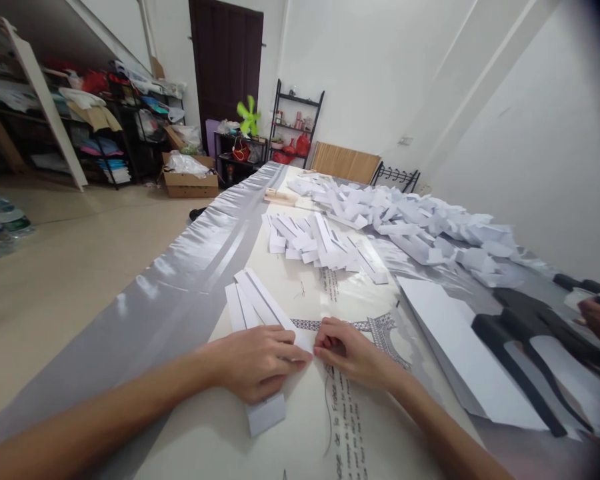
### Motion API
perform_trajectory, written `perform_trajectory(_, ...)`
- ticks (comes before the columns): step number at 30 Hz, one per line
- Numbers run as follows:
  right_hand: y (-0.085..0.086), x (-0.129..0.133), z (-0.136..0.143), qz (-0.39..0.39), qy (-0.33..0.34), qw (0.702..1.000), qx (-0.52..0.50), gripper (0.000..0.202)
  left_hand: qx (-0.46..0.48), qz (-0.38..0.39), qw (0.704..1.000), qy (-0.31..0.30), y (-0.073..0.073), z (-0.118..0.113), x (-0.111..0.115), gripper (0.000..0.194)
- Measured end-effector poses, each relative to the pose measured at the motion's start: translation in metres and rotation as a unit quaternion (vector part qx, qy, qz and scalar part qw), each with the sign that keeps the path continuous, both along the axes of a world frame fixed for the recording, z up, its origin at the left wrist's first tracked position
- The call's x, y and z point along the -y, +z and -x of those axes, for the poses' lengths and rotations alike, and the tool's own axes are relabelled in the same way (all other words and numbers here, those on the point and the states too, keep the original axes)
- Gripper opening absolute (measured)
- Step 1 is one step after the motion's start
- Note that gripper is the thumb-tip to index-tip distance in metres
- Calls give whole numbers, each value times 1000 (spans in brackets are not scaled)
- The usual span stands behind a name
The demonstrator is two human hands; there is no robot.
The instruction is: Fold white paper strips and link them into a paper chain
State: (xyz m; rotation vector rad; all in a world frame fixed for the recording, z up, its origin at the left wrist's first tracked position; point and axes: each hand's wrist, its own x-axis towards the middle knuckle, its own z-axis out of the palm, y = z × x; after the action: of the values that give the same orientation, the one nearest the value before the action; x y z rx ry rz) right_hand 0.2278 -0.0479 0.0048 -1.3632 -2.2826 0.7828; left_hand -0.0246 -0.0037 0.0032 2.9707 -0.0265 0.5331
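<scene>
Left hand (267, 363): over paper strips (263, 300), fingers bent; cannot tell whether pinching.
Right hand (347, 350): fingers pressed together, just beside left fingertips.
Paper strips: on printed worktop (195, 433), partly under left hand.
Strip pile (313, 240): farther along worktop.

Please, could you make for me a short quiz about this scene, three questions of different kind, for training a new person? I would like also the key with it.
1. Which hand lies over the nearest paper strips?
A) left
B) right
C) neither
2. True or false: the carton stands on the floor.
3. Fill in one word: the print beside the right hand shows a ____.

Key: 1. A, the left hand. 2. True. 3. tower.
</scene>
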Motion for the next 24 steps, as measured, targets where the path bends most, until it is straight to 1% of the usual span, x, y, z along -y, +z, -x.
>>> perform_trajectory(3,0,-1,-1,0,-1,1000,2,14,-2,4,1000,-4,0,0,0,41)
perform_trajectory(5,-1,-2,-1,-4,-16,1000,6,16,-4,6,1000,-4,0,0,0,40)
perform_trajectory(8,-3,-3,-1,-27,-87,996,0,19,0,7,1000,-2,1,1,1,35)
perform_trajectory(10,-3,-4,2,-34,-116,992,-22,19,3,5,1000,-1,1,2,1,34)
perform_trajectory(14,-1,-1,12,-18,-94,994,-52,12,-4,19,1000,9,-3,2,-1,34)
perform_trajectory(17,-2,1,15,-21,-113,992,-53,16,-9,36,999,32,-8,2,-2,39)
perform_trajectory(19,-5,-1,13,-18,-132,990,-55,15,-22,37,998,40,-10,2,-3,46)
perform_trajectory(22,-11,-3,6,-2,-168,983,-69,21,-46,35,997,50,-11,2,-3,56)
perform_trajectory(24,-12,-5,4,19,-185,980,-69,26,-60,35,996,51,-10,2,-3,59)
